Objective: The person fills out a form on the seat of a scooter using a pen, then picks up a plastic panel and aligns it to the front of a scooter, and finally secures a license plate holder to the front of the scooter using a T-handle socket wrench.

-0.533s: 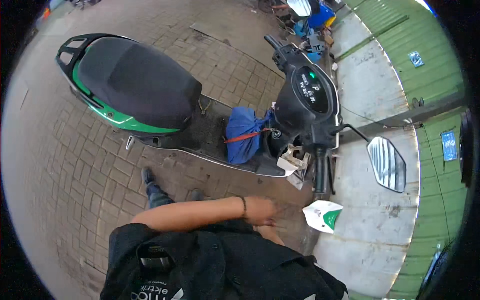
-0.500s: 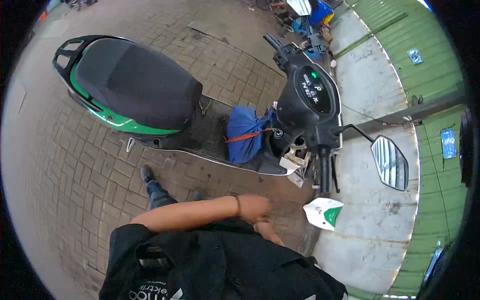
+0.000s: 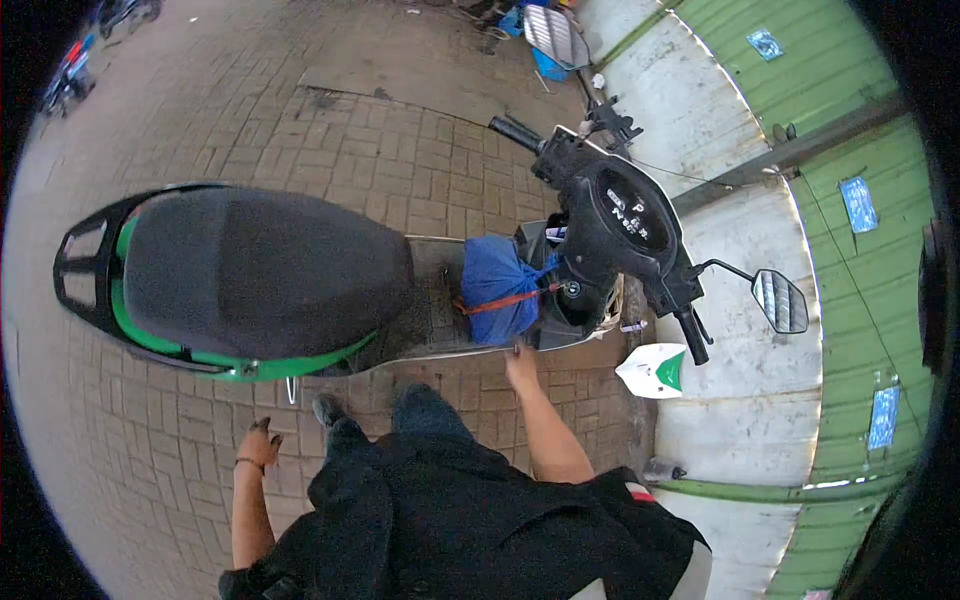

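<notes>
Brown brick paving [image 3: 180, 430] bears one black-and-green scooter [image 3: 290, 275]; beside it, my left hand [image 3: 258, 446], loosely spread, and right hand [image 3: 519, 364], posture unclear, have moved apart.

The bag [image 3: 490, 272] hides its contents, the top edge crops a motorbike [image 3: 126, 14], and the right hand [image 3: 519, 364] looks indistinct.

Beneath you: brown block paving [image 3: 350, 175], worn. To your right: a wall [image 3: 745, 390], green corrugated sheets and stained white panels, bright light along one seam; blue labels [image 3: 857, 204] on the green. Far left: motorbikes [image 3: 125, 14].
</notes>
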